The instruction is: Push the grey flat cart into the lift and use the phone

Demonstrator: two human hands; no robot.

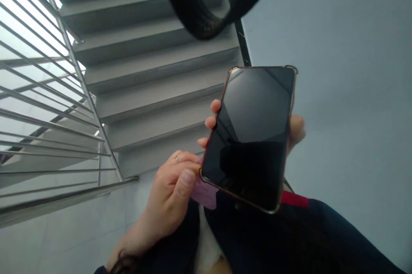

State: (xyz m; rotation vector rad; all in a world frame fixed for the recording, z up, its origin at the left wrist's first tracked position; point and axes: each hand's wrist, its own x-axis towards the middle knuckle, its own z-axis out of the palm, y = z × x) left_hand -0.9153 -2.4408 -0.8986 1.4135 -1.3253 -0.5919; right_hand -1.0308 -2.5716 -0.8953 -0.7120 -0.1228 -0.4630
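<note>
Fingers (210, 123) of the right hand (291, 130) are wrapping around a dark phone (251, 136), gripping its two long sides. Its long way is running up and a little right, with stairs (144, 63) behind. Nearer the bottom corner, the left hand (170, 194) is curling shut, pinching a pink card (204, 192) just under the phone.
</note>
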